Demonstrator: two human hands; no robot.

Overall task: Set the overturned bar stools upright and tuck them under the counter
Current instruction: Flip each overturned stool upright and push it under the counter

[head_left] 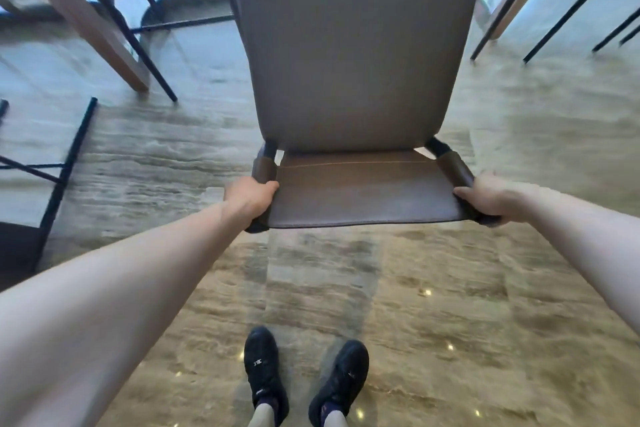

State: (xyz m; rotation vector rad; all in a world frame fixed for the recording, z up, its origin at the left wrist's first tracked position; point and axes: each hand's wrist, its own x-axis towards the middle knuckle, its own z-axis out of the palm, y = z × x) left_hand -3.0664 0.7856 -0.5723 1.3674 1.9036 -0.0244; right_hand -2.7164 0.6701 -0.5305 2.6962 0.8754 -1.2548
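Stool (pixel 356 80) hangs in front of me, above the floor (pixel 450 288). My left hand (pixel 249 196) grips one side of its brown end, my right hand (pixel 491 198) the other, fingers curled round both edges.

Stool (pixel 356 80) ahead between hands (pixel 251 198), shoes (pixel 265 371) below.
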